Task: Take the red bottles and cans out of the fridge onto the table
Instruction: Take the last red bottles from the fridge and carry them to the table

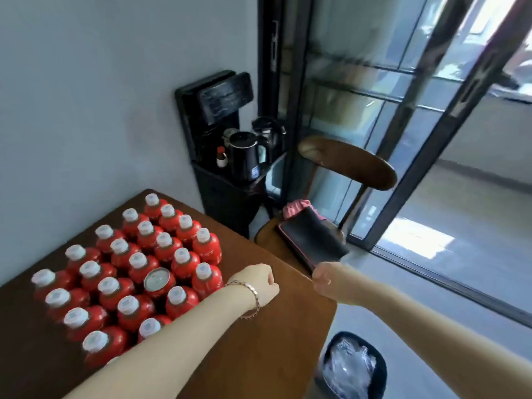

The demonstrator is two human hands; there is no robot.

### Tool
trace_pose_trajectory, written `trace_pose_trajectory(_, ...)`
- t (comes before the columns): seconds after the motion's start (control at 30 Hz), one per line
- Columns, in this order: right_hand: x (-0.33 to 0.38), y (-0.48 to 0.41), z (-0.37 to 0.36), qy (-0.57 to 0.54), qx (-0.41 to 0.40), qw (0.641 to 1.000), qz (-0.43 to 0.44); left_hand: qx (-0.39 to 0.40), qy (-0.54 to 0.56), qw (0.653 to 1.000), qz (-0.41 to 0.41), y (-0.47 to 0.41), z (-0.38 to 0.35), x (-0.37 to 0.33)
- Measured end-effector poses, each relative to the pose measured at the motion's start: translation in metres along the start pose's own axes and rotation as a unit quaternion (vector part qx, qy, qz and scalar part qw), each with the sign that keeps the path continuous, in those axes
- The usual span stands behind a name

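Red bottles (138, 264) with white caps stand upright in tight rows on the left part of a dark brown wooden table (259, 355). One red can (157, 279) with a silver pull-tab top sits among them near the right edge of the group. The bottle labels are too blurred to read, so no brand can be told.

The left hand (256, 283), with a thin bracelet (253, 295) at the wrist, hangs over the table just right of the bottles, fingers curled into a fist with nothing in it. The right hand (328, 279) is past the table's rounded corner, also fisted and holding nothing.

Behind the table is a plain grey-blue wall (86, 110). Against it stands a black water dispenser (213, 110) carrying a black kettle (244, 156) with a small blue sticker that cannot be read, a glass kettle (266, 129) and a small red-capped bottle (221, 159). A wooden chair (348, 162) holds a flat black case (311, 240) and a pink cloth (296, 207). A black-framed glass door (431, 139) stands on the right above a grey floor (460, 226). A black bin (351, 367) with a clear liner stands beside the table.
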State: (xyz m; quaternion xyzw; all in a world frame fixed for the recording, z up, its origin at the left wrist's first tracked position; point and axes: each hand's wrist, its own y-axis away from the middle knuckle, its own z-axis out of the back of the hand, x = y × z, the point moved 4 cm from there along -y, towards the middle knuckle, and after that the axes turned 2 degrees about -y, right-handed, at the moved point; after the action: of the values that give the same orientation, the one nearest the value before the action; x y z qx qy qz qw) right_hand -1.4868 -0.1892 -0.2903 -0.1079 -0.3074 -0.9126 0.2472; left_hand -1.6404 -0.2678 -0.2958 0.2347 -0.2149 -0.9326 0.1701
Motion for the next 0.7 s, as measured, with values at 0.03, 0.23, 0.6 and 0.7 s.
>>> trace_pose_trajectory(0.03,-0.023,0.019,0.009,-0.016,-0.019,0.999,-0.025,0.006,-0.014,0.999,-0.032,-0.001,-0.003,-0.029)
trace_pose_trajectory(0.23,-0.167,0.143,0.041,-0.083,-0.145,0.972,-0.166,0.044,-0.142,0.962,-0.228,0.008,-0.051,-0.233)
trace_pose_trajectory(0.6,-0.460,0.464,0.057,-0.112,-0.265,0.867,-0.407,0.051,-0.260,0.821,-0.506,0.145,-0.221,-0.629)
trace_pose_trajectory(0.7,-0.535,0.554,0.059,-0.129,-0.286,0.824,-0.472,0.048,-0.267,0.781,-0.562,0.190,-0.263,-0.731)
